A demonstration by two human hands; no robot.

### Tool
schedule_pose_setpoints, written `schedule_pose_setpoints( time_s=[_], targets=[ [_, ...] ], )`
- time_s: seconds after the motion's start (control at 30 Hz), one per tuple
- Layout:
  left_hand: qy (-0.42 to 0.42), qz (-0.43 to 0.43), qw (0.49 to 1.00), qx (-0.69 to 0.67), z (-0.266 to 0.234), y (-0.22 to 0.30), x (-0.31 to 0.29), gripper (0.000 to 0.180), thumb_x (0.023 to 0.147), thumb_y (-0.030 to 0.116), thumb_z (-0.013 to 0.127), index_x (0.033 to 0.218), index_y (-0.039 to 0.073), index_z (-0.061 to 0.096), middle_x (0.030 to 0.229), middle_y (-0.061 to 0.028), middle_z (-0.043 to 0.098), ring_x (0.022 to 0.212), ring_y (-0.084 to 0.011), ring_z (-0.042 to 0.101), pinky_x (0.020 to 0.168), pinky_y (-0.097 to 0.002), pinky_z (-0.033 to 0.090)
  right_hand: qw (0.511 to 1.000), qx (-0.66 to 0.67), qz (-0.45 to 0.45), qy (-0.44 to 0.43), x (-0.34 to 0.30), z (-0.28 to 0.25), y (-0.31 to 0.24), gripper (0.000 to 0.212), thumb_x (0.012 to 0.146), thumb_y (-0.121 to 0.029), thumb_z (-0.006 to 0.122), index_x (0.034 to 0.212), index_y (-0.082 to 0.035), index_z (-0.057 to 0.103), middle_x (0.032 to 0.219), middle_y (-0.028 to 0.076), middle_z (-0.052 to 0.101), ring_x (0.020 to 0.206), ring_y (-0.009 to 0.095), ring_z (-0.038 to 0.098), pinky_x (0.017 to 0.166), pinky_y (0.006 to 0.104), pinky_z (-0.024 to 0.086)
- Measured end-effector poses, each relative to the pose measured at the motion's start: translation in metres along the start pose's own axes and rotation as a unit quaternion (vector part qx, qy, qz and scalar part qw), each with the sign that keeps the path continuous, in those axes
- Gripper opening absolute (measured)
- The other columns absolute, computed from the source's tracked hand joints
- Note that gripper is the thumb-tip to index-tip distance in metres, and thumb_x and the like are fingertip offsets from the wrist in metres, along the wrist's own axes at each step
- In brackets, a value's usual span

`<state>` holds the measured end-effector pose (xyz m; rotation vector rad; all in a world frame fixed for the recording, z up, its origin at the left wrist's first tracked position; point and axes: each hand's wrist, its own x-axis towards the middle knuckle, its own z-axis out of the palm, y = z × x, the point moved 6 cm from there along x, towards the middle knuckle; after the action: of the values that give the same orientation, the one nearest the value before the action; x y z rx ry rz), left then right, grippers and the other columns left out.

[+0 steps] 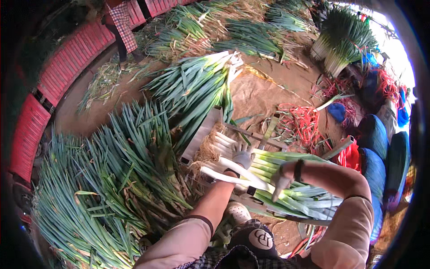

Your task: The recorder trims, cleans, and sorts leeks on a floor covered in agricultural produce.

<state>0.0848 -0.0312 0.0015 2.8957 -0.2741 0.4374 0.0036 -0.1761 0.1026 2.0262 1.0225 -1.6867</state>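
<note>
Long green onions (268, 167) with thick white stems lie side by side in a metal frame (204, 134), their roots against its left end plate. My left hand (243, 156), in a pale glove, rests on the white stems with its fingers spread. Two loose green onions (224, 172) cross over my left wrist at a slant, root ends to the left. My right hand (282, 179), also gloved, is closed around their upper stems above the bundle. Its palm side is hidden.
A large heap of green onions (103, 179) covers the ground at left. Another pile (192, 85) lies beyond the frame. Red strapping (300, 125) is tangled at right, near blue sacks (371, 166). Standing bundles (345, 40) are at far right. A person (121, 27) stands by red panels (76, 54).
</note>
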Motion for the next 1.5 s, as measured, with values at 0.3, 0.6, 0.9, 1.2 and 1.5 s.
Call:
schedule_pose_setpoints(
  time_s=[0.3, 0.6, 0.9, 1.2, 1.5],
  targets=[
    [-0.073, 0.021, 0.997, -0.003, -0.016, 0.008, 0.005, 0.044, 0.085, 0.041, 0.051, 0.123, 0.018, 0.053, 0.129, -0.0164, 0.045, 0.12, -0.0344, 0.035, 0.099, -0.0547, 0.022, 0.88, 0.078, 0.082, 0.462, -0.057, 0.039, 0.004, 0.031, 0.078, -0.03, 0.056, 0.089, -0.002, 0.06, 0.067, 0.016, 0.062, 0.062, 0.035, 0.062, 0.055, 0.0445, 0.049],
    [-0.195, -0.049, 0.979, -0.029, 0.024, -0.011, 0.006, 0.05, 0.09, 0.045, 0.043, 0.131, 0.017, 0.047, 0.142, -0.0164, 0.036, 0.133, -0.0418, 0.024, 0.106, -0.0645, 0.008, 0.946, 0.072, 0.112, 0.297, -0.151, -0.01, 0.019, 0.035, 0.074, -0.031, 0.057, 0.094, -0.003, 0.062, 0.074, 0.015, 0.065, 0.069, 0.032, 0.065, 0.061, 0.0448, 0.049],
    [-0.116, -0.06, 0.989, -0.063, 0.012, -0.002, 0.008, 0.045, 0.09, 0.043, 0.043, 0.126, 0.017, 0.051, 0.142, -0.0156, 0.035, 0.133, -0.0427, 0.025, 0.106, -0.0626, 0.015, 0.959, -0.02, 0.124, 0.255, -0.016, -0.087, 0.086, 0.033, 0.074, -0.025, 0.059, 0.1, -0.005, 0.066, 0.095, 0.015, 0.068, 0.089, 0.03, 0.065, 0.074, 0.044, 0.05],
    [-0.114, -0.015, 0.984, -0.134, 0.005, -0.002, 0.009, 0.038, 0.087, 0.039, 0.049, 0.115, 0.017, 0.059, 0.115, -0.0176, 0.058, 0.111, -0.0403, 0.05, 0.1, -0.0649, 0.023, 0.873, -0.04, 0.134, 0.468, -0.029, -0.026, 0.114, 0.041, 0.073, -0.029, 0.067, 0.113, -0.019, 0.06, 0.091, 0.013, 0.066, 0.081, 0.031, 0.065, 0.068, 0.0415, 0.051],
    [0.006, 0.035, 0.999, -0.022, -0.014, 0.001, 0.001, 0.039, 0.083, 0.036, 0.058, 0.118, 0.02, 0.052, 0.123, -0.0091, 0.043, 0.124, -0.0337, 0.029, 0.099, -0.0606, 0.019, 0.754, -0.231, 0.218, 0.575, -0.045, -0.049, 0.101, 0.027, 0.082, -0.013, 0.051, 0.107, -0.013, 0.058, 0.092, 0.007, 0.06, 0.088, 0.026, 0.061, 0.07, 0.0391, 0.05]
  ],
)
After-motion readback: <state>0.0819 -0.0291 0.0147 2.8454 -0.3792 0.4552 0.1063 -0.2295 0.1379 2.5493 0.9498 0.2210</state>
